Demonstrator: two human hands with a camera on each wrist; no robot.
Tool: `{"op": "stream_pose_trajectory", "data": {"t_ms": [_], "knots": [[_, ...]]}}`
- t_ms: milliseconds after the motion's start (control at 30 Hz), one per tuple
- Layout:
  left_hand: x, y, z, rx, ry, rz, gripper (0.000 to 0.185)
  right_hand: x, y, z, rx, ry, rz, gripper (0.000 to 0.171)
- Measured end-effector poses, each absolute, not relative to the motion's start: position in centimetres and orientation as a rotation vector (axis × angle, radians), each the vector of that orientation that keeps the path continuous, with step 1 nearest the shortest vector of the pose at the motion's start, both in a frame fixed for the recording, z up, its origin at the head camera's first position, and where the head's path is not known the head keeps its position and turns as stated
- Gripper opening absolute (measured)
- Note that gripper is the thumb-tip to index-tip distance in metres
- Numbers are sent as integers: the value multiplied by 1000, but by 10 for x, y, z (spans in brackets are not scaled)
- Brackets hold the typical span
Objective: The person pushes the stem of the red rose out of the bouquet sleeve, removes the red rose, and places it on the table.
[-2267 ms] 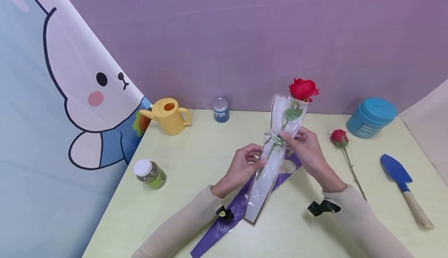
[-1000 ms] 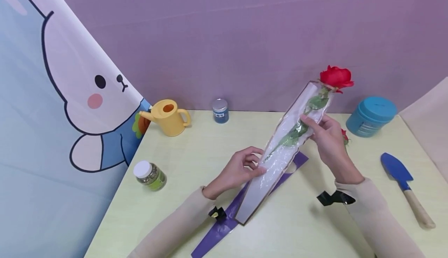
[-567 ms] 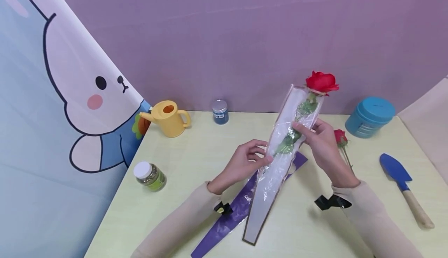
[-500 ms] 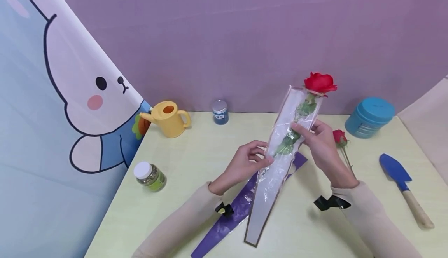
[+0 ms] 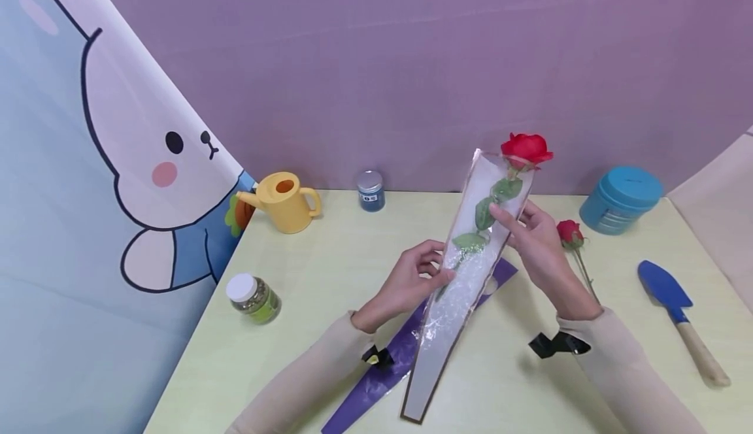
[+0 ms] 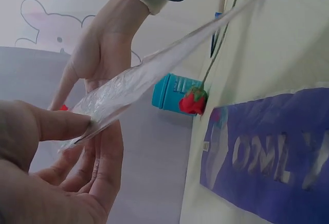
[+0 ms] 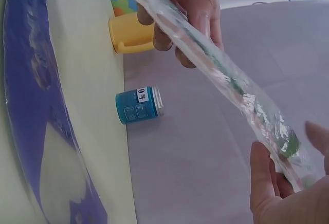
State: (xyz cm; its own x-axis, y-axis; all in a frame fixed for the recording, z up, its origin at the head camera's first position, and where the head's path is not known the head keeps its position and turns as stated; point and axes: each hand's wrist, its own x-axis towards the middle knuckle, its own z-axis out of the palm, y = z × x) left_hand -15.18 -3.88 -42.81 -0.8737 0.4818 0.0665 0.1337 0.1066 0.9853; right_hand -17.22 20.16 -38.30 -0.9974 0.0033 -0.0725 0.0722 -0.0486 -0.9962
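A red rose (image 5: 525, 148) stands in a clear, gold-edged plastic sleeve (image 5: 453, 303) that is held slanting above the table, bloom poking out of the top. My left hand (image 5: 444, 272) pinches the sleeve's left edge near its middle; the pinch (image 6: 87, 126) shows close up in the left wrist view. Higher up, my right hand (image 5: 502, 215) grips the sleeve (image 7: 226, 75) over the stem and leaves, thumb in front and fingers behind. Under the sleeve a purple sleeve (image 5: 382, 368) lies flat on the table.
A second red rose (image 5: 569, 231) lies right of my right hand. Blue trowel (image 5: 665, 287) and teal jar (image 5: 623, 197) are at the right. Yellow watering can (image 5: 285, 200) and small blue jar (image 5: 370, 190) stand at the back, a white-lidded jar (image 5: 253, 295) at the left.
The sleeve with the rose swung back left from its rightward lean and now stands steeper, its tip nearer me. Both hands kept their hold.
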Motion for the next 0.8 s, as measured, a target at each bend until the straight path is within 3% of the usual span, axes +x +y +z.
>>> {"op": "stream_pose_trajectory", "data": {"t_ms": [233, 800], "knots": [[-147, -42, -431, 634, 2052, 1841, 37, -180, 211, -373, 225, 2017, -2345, 82], [-149, -41, -438, 692, 2122, 1832, 37, -180, 209, -379, 183, 1862, -2490, 81]]}}
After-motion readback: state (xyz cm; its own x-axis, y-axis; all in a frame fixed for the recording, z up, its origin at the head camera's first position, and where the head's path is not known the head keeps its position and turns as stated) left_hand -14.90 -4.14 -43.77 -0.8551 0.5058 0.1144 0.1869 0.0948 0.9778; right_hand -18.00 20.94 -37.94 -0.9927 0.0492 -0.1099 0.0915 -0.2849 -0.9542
